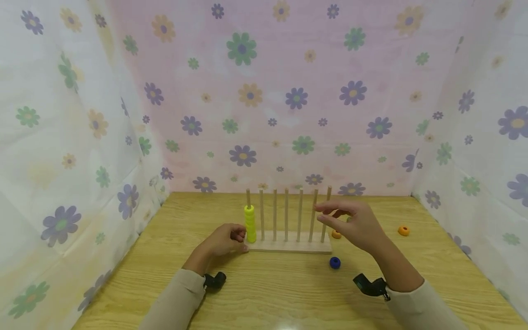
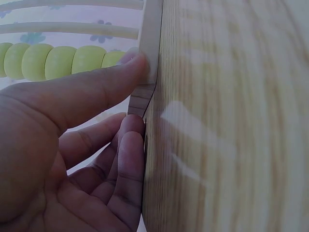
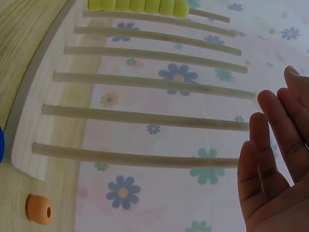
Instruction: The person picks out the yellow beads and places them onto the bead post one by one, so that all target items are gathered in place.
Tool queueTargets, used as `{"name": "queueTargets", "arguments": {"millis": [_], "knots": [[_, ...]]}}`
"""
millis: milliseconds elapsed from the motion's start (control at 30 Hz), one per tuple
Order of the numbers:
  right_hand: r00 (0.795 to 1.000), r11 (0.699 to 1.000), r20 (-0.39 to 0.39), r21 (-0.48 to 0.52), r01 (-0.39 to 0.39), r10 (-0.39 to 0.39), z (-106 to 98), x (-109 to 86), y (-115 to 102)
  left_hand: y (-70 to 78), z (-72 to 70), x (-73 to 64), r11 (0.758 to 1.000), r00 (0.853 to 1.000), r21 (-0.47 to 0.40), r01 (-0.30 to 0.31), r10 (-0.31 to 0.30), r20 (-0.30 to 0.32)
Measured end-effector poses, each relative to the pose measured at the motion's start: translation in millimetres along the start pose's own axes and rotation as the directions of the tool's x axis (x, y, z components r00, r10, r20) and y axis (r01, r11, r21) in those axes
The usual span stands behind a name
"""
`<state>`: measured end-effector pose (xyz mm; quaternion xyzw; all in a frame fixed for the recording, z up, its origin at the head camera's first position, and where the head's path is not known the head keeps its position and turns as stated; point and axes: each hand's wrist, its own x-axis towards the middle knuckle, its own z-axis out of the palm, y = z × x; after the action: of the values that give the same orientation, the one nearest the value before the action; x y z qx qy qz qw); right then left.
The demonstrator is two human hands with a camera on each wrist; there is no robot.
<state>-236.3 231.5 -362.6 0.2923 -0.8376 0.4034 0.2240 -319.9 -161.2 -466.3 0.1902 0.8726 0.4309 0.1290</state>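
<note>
A wooden peg rack (image 1: 288, 247) stands on the table, with several upright pegs in its base. Yellow beads (image 1: 250, 224) are stacked on its leftmost peg; the other pegs are bare. At the left end of the base, my left hand (image 1: 224, 239) grips the corner, the thumb (image 2: 111, 79) pressed on the wood and the fingers curled against the end. My right hand (image 1: 356, 224) is raised beside the tops of the rightmost pegs, thumb and forefinger apart. No bead shows between its fingers (image 3: 285, 125).
A blue bead (image 1: 335, 262) lies in front of the rack's right end. One orange bead (image 1: 336, 234) is just right of the base, another orange bead (image 1: 404, 230) farther right. Something green (image 1: 349, 219) is partly hidden behind my right hand. Flowered cloth (image 1: 272, 110) surrounds the table.
</note>
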Motion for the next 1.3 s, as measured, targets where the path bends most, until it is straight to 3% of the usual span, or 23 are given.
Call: {"name": "queueTargets", "arguments": {"millis": [300,600,1033,1300], "knots": [[0.994,0.996,0.069,0.011,-0.088,0.087,-16,-17.5,23,1.9,0.1,-0.7,1.0,1.0,-0.013,0.003,-0.003,0.001],[0.984,0.989,0.121,0.059,-0.134,0.127,-32,-33.4,43,2.9,-0.5,-0.3,1.0,1.0,-0.016,0.006,-0.006,-0.004],[0.936,0.937,0.249,0.183,-0.296,0.248,-53,-59.7,90,4.5,-1.6,-1.6,1.0,1.0,-0.004,0.006,-0.006,-0.009],[0.904,0.9,0.337,0.252,-0.355,0.262,-71,-81.3,111,0.6,-0.4,-2.1,1.0,1.0,-0.023,0.007,-0.007,0.005]]}}
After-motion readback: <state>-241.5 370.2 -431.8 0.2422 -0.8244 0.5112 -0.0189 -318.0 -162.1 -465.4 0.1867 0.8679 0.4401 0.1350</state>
